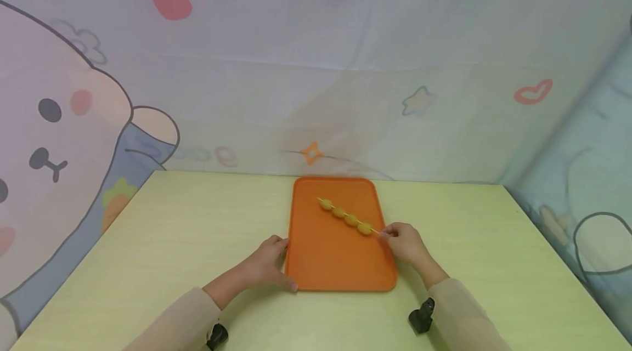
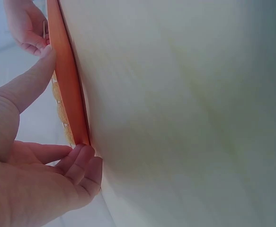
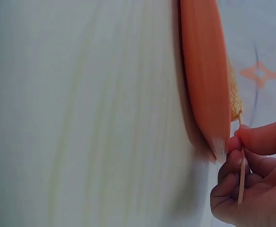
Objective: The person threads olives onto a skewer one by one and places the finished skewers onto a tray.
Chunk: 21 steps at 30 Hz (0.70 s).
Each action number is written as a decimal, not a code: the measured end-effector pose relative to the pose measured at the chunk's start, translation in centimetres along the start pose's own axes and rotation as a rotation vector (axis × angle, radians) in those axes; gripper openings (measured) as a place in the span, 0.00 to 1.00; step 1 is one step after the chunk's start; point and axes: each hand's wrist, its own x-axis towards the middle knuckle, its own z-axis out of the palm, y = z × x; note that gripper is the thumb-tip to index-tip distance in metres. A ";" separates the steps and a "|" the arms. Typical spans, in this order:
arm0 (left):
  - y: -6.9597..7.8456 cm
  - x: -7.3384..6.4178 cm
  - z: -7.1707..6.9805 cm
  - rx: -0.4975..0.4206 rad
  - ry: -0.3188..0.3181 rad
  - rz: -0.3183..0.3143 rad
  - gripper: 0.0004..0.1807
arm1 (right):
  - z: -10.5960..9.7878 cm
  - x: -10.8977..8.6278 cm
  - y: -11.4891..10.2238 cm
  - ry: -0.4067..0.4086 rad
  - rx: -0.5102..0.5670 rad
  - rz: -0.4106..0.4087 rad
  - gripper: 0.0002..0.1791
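An orange tray [image 1: 336, 263] lies on the table. Across its upper right part, slanting down toward the right rim, is a skewer [image 1: 351, 220] with several golden, rough-surfaced balls on a thin wooden stick. My right hand [image 1: 406, 242] pinches the bare end of that stick [image 3: 242, 175] between thumb and fingers, just beyond the tray's right rim. On the other side, my left hand [image 1: 264, 266] holds the tray's near left corner. Its thumb [image 2: 38, 71] touches the near edge, while the curled fingers [image 2: 83, 163] meet the left side.
Light yellow tabletop [image 1: 197, 219] extends on both sides of the tray. Behind it hangs a printed cloth backdrop [image 1: 276, 66] with hearts, stars and a cartoon bear. Each wrist carries a small black camera [image 1: 422, 316] by the sleeve.
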 end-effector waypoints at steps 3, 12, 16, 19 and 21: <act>0.0 0.0 0.1 0.006 -0.002 -0.004 0.58 | 0.0 0.0 0.0 -0.004 0.003 0.016 0.09; -0.1 0.1 0.0 0.025 -0.005 0.001 0.57 | 0.0 0.1 0.2 -0.014 0.021 0.023 0.11; -0.1 0.1 -0.1 0.041 -0.005 0.002 0.56 | 0.0 0.2 0.2 -0.038 0.061 0.060 0.11; -0.1 0.1 -0.1 0.039 -0.005 0.004 0.56 | -0.1 0.2 0.3 -0.055 0.088 0.079 0.11; -0.1 0.1 -0.1 0.039 -0.006 0.006 0.56 | -0.1 0.2 0.3 -0.060 0.100 0.086 0.11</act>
